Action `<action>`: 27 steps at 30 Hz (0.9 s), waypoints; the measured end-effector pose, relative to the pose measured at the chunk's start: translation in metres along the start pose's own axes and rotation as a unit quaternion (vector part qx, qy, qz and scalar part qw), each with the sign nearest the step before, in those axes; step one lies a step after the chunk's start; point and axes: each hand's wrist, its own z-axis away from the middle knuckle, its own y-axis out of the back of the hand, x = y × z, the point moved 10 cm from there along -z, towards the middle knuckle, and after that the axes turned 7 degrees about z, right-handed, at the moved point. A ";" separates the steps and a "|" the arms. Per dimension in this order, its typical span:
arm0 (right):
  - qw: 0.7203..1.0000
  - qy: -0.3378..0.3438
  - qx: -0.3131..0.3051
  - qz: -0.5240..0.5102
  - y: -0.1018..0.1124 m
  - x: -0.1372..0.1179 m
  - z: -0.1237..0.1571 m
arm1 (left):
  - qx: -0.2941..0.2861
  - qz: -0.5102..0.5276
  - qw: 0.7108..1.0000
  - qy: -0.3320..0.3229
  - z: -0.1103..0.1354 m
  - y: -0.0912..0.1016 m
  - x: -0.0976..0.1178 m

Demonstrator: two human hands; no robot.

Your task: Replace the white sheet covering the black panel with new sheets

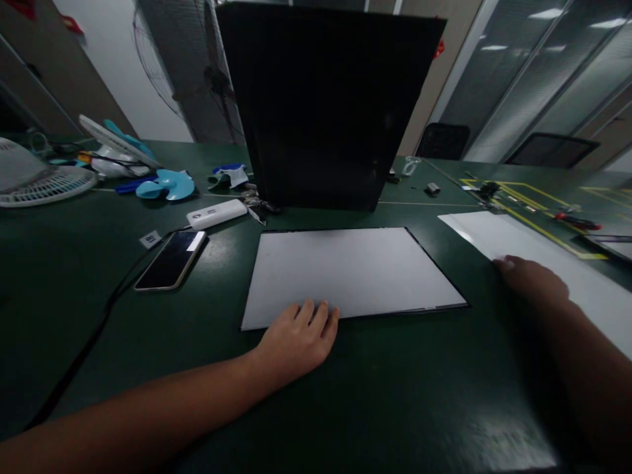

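A flat white panel with a thin black border (345,270) lies on the green tabletop in front of me. My left hand (301,336) rests over its near edge, fingers a little bent and slightly apart, with the fingertips on the white surface. Off to the right, my right hand (536,283) pinches the near edge of a large thin white sheet (582,270), thumb on top. Its other fingers are hidden under the hand. Behind the panel a large black screen-like panel (336,105) stands upright, leaning slightly back.
On the left lie a phone (172,261), a white power bank (217,214), a black cable (106,309), a blue fan blade (166,185) and white fan parts (44,184). A red-handled tool (577,221) and yellow tape lines are at the far right.
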 end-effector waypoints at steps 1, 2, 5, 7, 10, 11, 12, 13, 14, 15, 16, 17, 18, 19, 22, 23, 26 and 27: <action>1.000 -0.001 -0.001 0.007 -0.001 -0.001 -0.002 | 0.004 0.001 1.000 -0.002 0.000 0.001 0.000; 1.000 -0.002 0.001 0.015 -0.001 -0.002 -0.003 | 0.006 0.002 1.000 -0.003 0.000 0.002 0.000; 0.999 -0.003 0.005 0.038 0.002 -0.009 -0.001 | 0.005 -0.001 1.000 -0.006 0.000 0.001 0.000; 0.998 -0.011 0.013 0.054 0.010 -0.014 0.005 | 0.005 0.000 1.000 -0.007 0.000 0.001 0.001; 0.996 -0.016 0.053 0.072 0.035 -0.027 0.024 | 0.016 0.001 1.000 -0.005 -0.001 0.003 0.001; 0.994 -0.009 0.071 0.077 0.046 -0.035 0.034 | 0.018 0.000 1.000 -0.004 -0.001 0.004 0.001; 0.993 0.003 0.089 0.080 0.058 -0.046 0.045 | 0.021 -0.001 1.000 -0.003 -0.001 0.004 0.001; 0.991 0.021 0.106 0.083 0.068 -0.060 0.058 | 0.025 -0.002 1.000 -0.002 -0.002 0.005 0.001; 0.988 0.042 0.122 0.086 0.078 -0.075 0.073 | 0.030 -0.002 1.000 -0.001 -0.002 0.006 0.001; 0.984 0.068 0.136 0.089 0.086 -0.092 0.090 | 0.037 -0.001 0.999 -0.001 -0.003 0.008 0.001; 0.980 0.100 0.147 0.092 0.091 -0.111 0.108 | 0.046 -0.001 0.999 -0.002 -0.003 0.010 0.001; 0.974 0.135 0.154 0.093 0.094 -0.131 0.126 | 0.058 -0.001 0.998 -0.005 -0.004 0.013 0.001; 0.968 0.176 0.156 0.094 0.093 -0.151 0.145 | 0.069 -0.002 0.998 -0.010 -0.004 0.016 0.001; 0.959 0.220 0.155 0.093 0.090 -0.170 0.162 | 0.079 -0.003 0.997 -0.014 -0.004 0.019 0.002; 0.916 0.355 0.153 0.103 0.073 -0.218 0.204 | 0.096 -0.004 0.995 -0.019 -0.004 0.023 0.003; 0.904 0.383 0.154 0.108 0.067 -0.226 0.211 | 0.094 -0.003 0.995 -0.018 -0.004 0.023 0.002; 0.909 0.368 0.155 0.122 0.059 -0.222 0.197 | 0.083 -0.001 0.996 -0.015 -0.004 0.020 0.002; 0.919 0.341 0.153 0.124 0.059 -0.213 0.185 | 0.074 0.001 0.997 -0.015 -0.004 0.017 0.002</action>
